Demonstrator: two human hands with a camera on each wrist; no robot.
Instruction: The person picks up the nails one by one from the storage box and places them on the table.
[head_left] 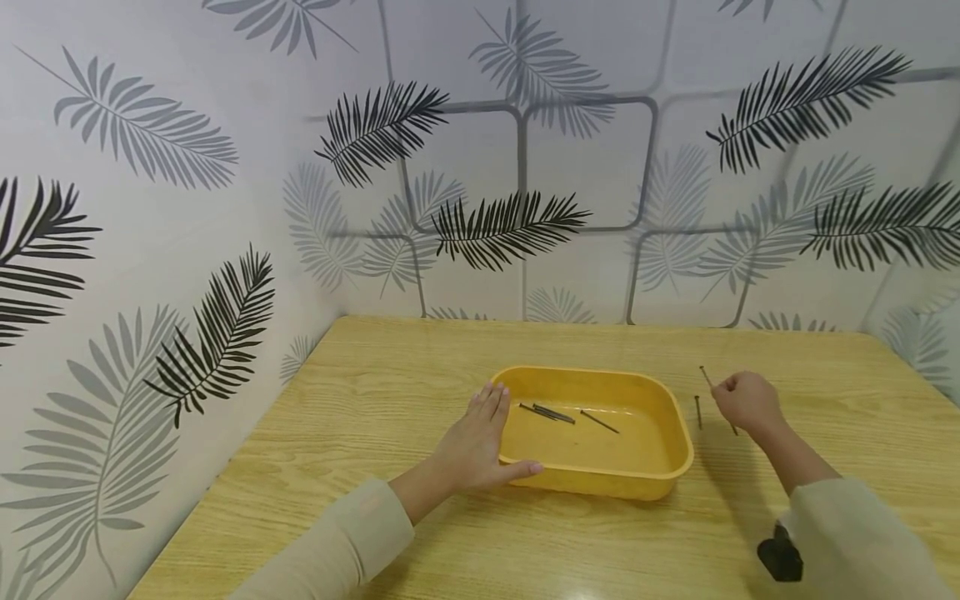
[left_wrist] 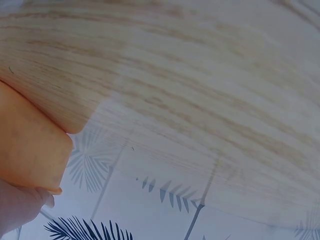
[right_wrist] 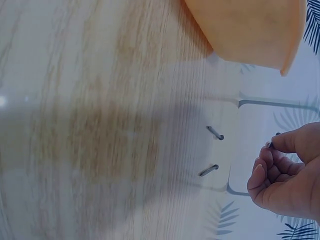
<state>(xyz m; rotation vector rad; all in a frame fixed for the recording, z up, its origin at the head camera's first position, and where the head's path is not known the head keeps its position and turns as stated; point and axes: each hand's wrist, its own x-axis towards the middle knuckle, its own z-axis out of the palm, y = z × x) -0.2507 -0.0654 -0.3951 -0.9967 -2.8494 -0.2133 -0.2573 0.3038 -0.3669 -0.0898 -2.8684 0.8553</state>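
A yellow plastic tray stands on the table, with several dark nails lying on its floor. My left hand rests on the tray's left end, fingers straight over the rim and thumb along the front edge. To the right of the tray, my right hand pinches a nail between thumb and fingertips, raised over the table. Below it on the wood lie two more nails, one nearer the tray and another that the hand partly hides in the head view.
The wood-grain table meets a wall papered with a leaf pattern at the back, and another such wall stands on the left. A small black object shows beside the right sleeve.
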